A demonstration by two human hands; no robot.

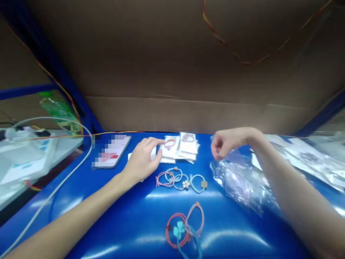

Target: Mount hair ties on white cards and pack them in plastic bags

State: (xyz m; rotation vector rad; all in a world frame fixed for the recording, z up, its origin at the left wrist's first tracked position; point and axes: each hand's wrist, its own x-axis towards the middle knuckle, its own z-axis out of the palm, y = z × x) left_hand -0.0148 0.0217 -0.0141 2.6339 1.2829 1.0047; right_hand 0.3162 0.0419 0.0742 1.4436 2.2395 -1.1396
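My left hand [143, 160] rests beside a stack of small white cards in clear sleeves [169, 147], with thumb and index finger apart. Part of a white card [129, 156] shows beneath it. My right hand [225, 143] is closed with its fingers curled, above a heap of clear plastic bags [242, 181]; whatever it may hold is hidden. Between the hands lie several elastic hair ties: a pink one [165, 179], one with a silvery flower [185, 184] and a light blue one [198, 184]. Nearer me lies another group with a red hair tie [169, 239].
A phone [114, 151] lies on the blue surface [124, 219] at the left. A white cable [67, 176] curves along the left side. More packaged items [309, 156] lie at the right. A cardboard wall [188, 111] closes off the back.
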